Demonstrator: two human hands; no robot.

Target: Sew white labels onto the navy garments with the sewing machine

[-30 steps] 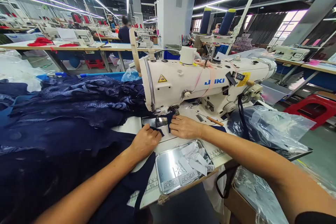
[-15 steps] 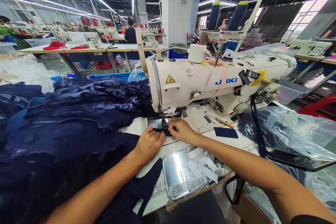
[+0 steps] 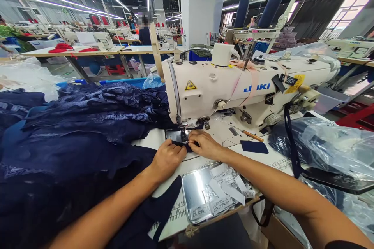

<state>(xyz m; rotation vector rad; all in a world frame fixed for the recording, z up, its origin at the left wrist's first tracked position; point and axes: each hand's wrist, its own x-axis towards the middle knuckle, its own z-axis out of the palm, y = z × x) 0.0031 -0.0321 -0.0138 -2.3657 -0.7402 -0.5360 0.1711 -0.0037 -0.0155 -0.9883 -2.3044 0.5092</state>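
Observation:
Both my hands are at the needle area of a white sewing machine (image 3: pixel 204 81), in front of its presser foot. My left hand (image 3: pixel 169 157) is closed, its curled fingers pinching the edge of dark navy fabric (image 3: pixel 177 142). Close beside it, my right hand (image 3: pixel 206 144) pinches the same fabric just right of the foot. The fingertips nearly meet, and they hide most of the piece they hold. Navy garments with a paisley-like pattern (image 3: pixel 117 101) are heaped to the left of the machine. A navy strip (image 3: pixel 168 198) hangs over the table's front edge below my left hand.
A metal tray (image 3: pixel 195 190) with several printed white labels (image 3: pixel 223 202) lies at the front edge. An orange-handled pointed tool (image 3: pixel 253 136) and a small navy swatch (image 3: pixel 254 147) lie right of my hands. Plastic-bagged goods (image 3: pixel 330 140) sit farther right. Another person (image 3: pixel 145 35) is in the background.
My hands hold the same grip and have hardly moved at the presser foot. The fabric edge between them looks slightly shifted toward me. The view has turned a little.

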